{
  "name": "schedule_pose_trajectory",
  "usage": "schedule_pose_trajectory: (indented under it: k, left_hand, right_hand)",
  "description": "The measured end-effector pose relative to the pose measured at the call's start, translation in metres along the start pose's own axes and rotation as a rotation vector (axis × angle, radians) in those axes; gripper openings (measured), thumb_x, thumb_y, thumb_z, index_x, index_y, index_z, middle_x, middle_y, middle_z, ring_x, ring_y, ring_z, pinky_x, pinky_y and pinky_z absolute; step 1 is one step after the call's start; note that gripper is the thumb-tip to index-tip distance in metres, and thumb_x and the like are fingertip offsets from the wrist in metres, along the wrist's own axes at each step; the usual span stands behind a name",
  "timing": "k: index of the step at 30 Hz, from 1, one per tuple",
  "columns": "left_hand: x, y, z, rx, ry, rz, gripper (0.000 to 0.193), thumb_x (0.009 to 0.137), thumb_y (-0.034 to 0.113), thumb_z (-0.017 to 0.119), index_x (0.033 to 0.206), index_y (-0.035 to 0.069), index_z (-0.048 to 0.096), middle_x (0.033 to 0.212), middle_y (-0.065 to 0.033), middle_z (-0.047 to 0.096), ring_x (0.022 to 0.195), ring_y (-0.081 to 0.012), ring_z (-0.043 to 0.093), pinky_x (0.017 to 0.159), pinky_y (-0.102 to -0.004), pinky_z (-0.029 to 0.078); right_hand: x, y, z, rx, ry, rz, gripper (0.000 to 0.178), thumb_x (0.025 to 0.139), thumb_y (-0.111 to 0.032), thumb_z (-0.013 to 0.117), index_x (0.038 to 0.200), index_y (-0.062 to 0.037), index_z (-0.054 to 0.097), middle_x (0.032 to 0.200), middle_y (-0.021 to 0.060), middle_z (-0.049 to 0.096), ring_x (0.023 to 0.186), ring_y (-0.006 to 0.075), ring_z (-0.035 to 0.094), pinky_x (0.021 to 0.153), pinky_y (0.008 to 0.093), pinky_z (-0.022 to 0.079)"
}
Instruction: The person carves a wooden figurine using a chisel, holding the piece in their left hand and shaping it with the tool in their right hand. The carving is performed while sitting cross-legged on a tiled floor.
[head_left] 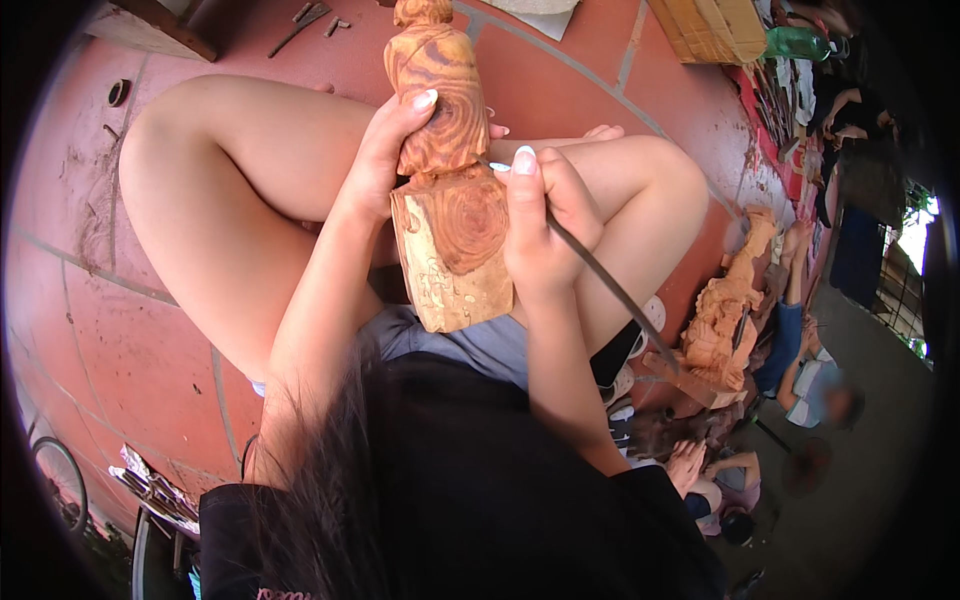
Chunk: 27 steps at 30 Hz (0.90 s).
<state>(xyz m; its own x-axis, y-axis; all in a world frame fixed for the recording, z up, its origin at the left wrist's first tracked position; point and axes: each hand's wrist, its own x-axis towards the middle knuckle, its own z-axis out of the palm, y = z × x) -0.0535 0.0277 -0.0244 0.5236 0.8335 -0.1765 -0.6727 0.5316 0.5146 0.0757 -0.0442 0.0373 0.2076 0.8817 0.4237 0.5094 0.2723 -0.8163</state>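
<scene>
A carved wooden figure (440, 105) with strong swirling grain stands on a squared block base (455, 255), all one piece, between my bent legs. My left hand (385, 150) is closed round the figure's lower part, with the thumb on its front and fingertips showing at the far side. In my right hand (550, 225) is a long, thin, dark tool (612, 280), perhaps a file, slanting away toward the lower right. That hand is closed beside the groove between figure and base, its thumb and fingertip close to the wood. The tool's working end is hidden by my fingers.
Red floor tiles (120, 350) surround me. At right stands a larger reddish wood carving (725, 310); other people sit beyond it. A cardboard box (710, 30) and green bottle (797, 43) are at upper right. Wood scraps (300, 25) lie at the far left.
</scene>
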Motion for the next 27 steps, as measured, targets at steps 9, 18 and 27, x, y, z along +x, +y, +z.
schedule_pose_trajectory:
  k: [9,18,27]
  left_hand:
    - [0.000,-0.002,-0.005,-0.010,-0.035,-0.012,0.054,0.093,0.038,0.058,0.124,-0.006,0.050,0.109,-0.0207,0.064,0.103,-0.0339,0.067,0.088,-0.0432,0.058]
    - [0.000,-0.001,-0.002,0.027,0.005,-0.006,0.054,0.092,0.040,0.059,0.121,-0.006,0.053,0.108,-0.0208,0.066,0.100,-0.0315,0.069,0.088,-0.0405,0.057]
    - [0.001,0.002,-0.002,0.017,-0.019,-0.026,0.056,0.091,0.040,0.060,0.122,-0.006,0.052,0.108,-0.0212,0.066,0.100,-0.0322,0.069,0.089,-0.0412,0.057]
  right_hand:
    - [0.000,-0.006,-0.001,-0.019,-0.005,-0.023,0.031,0.094,0.000,0.061,0.069,0.0001,0.044,0.062,0.0053,0.042,0.053,0.0127,0.039,0.050,0.0286,0.033]
    - [0.005,-0.006,-0.001,-0.014,-0.004,-0.048,0.030,0.094,0.001,0.061,0.069,0.0009,0.044,0.062,0.0065,0.043,0.054,0.0139,0.041,0.051,0.0291,0.036]
    - [0.003,-0.006,-0.001,-0.015,-0.014,-0.020,0.030,0.095,-0.001,0.060,0.070,0.0000,0.044,0.063,0.0054,0.044,0.054,0.0126,0.040,0.051,0.0286,0.034]
